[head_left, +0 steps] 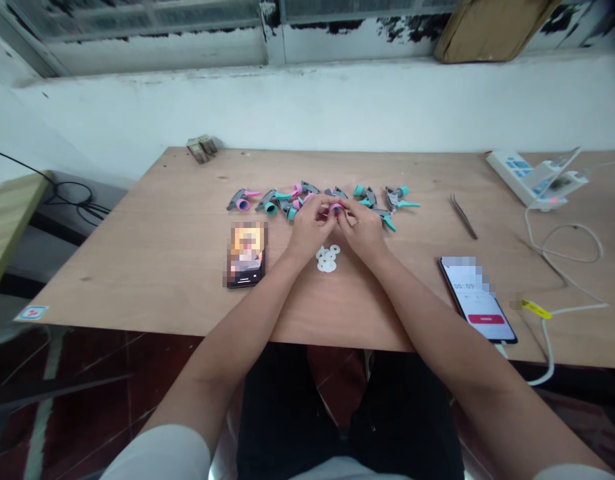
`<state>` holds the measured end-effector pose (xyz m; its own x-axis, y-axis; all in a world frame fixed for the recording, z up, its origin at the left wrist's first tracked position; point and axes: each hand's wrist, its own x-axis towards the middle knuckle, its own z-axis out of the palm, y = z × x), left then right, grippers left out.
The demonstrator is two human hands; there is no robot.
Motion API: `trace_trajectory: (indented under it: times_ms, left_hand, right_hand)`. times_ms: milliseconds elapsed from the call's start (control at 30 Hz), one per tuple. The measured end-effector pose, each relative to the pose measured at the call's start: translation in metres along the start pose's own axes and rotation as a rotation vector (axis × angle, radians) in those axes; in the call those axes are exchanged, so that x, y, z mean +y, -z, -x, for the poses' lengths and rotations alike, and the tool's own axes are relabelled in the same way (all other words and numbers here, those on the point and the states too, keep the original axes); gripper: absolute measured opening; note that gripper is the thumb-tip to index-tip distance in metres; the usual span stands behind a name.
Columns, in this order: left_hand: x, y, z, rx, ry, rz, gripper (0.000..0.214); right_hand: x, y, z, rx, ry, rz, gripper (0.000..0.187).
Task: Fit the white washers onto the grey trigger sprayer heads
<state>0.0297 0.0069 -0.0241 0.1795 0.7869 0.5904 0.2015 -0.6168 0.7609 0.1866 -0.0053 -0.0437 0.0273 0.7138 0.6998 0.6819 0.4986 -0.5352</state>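
Above the middle of the table, my left hand (311, 225) and my right hand (363, 228) meet with fingertips pinched around the pink collar of a trigger spray head (336, 209). My fingers hide much of its body. Just below my wrists lies a small heap of flat white ring washers (327, 259). Several grey spray heads with pink or teal collars and levers lie in a row behind my hands, among them a pink one (243, 202) and a teal one (272, 201) on the left and another teal one (400, 199) on the right.
One phone (246, 257) lies left of my forearms, another (477, 300) on the right with a cable. Metal tweezers (464, 217) rest near a white power strip (522, 179) with a looping white cord. A small block (201, 149) stands at the table's back left.
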Motion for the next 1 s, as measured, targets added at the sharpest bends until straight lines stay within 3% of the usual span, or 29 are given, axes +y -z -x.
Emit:
trace_trajectory:
  times_ms: [133,200,367,433,600,700,733,900,1000]
  left_hand:
    - [0.005,0.005,-0.003,0.139,0.17,0.13,0.019]
    - [0.006,0.01,-0.007,0.179,0.293,0.228,0.022]
    - [-0.005,0.018,-0.008,0.028,0.509,0.313,0.022]
    - [-0.01,0.017,-0.005,-0.022,0.499,0.216,0.024]
    - [-0.002,0.019,-0.003,0.004,0.233,-0.273,0.024]
    - [0.015,0.031,-0.006,-0.014,0.264,-0.462,0.015]
    - [0.019,0.036,-0.007,-0.079,0.288,-0.482,0.019]
    - [0.023,0.057,-0.014,-0.685,0.458,-0.441,0.041]
    - [0.019,0.059,-0.014,-0.794,0.446,-0.466,0.05]
  right_hand:
    - [0.002,0.008,-0.005,-0.005,0.058,-0.04,0.039]
    - [0.011,0.01,-0.007,-0.005,0.021,0.019,0.039]
    - [0.035,0.003,-0.002,-0.126,-0.234,0.287,0.048]
    - [0.038,0.001,0.0,-0.182,-0.279,0.32,0.046]
    - [0.031,0.006,-0.002,-0.204,-0.286,0.379,0.043]
    - [0.027,0.011,-0.004,-0.223,-0.343,0.479,0.051]
    - [0.026,0.012,-0.005,-0.241,-0.363,0.504,0.051]
    - [0.031,0.018,-0.01,-0.303,-0.393,0.55,0.049]
    - [0.037,0.018,-0.013,-0.353,-0.294,0.532,0.058]
